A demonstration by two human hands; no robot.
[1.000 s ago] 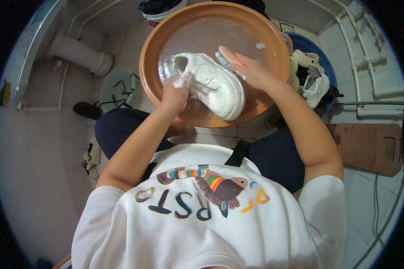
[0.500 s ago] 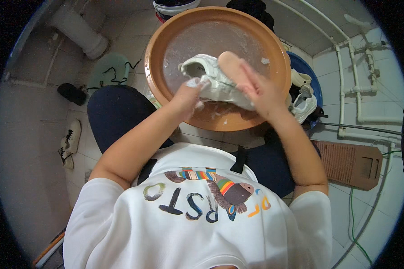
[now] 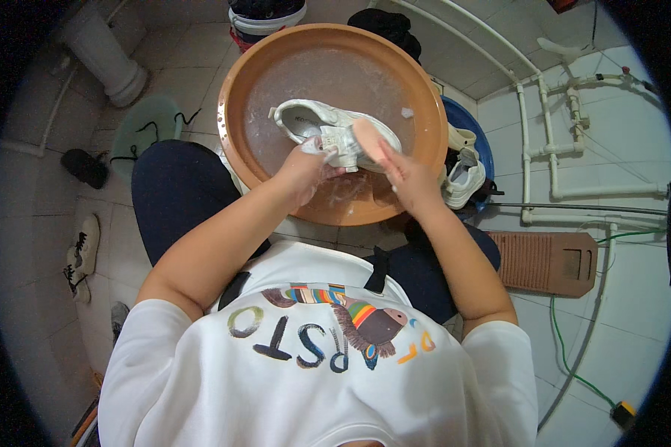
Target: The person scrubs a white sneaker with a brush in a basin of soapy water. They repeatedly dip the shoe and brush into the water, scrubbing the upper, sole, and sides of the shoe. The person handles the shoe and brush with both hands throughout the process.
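A white shoe (image 3: 343, 123) is held over the large orange-brown basin (image 3: 232, 97), its opening toward the left. My left hand (image 3: 303, 167) grips it by the near side, around the tongue, with white suds on the fingers. My right hand (image 3: 410, 179) is closed on a pinkish-tan scrub brush (image 3: 368, 138), pressed against the shoe near its toe end. The bristle side of the brush is hidden. Cloudy, soapy water (image 3: 335, 78) fills the basin under the shoe.
Right of the basin, a blue tub (image 3: 476, 134) holds white shoes (image 3: 466, 179). A brown washboard (image 3: 548, 262) lies near white wall pipes (image 3: 525, 149). At left are a pale green basin (image 3: 138, 123) with dark laces, a black shoe (image 3: 83, 167) and white shoes (image 3: 86, 246).
The view has shifted, so the surroundings sit further left. The shoe has tilted, showing more of its opening and toe. The brush has moved lower along the shoe toward its near side.
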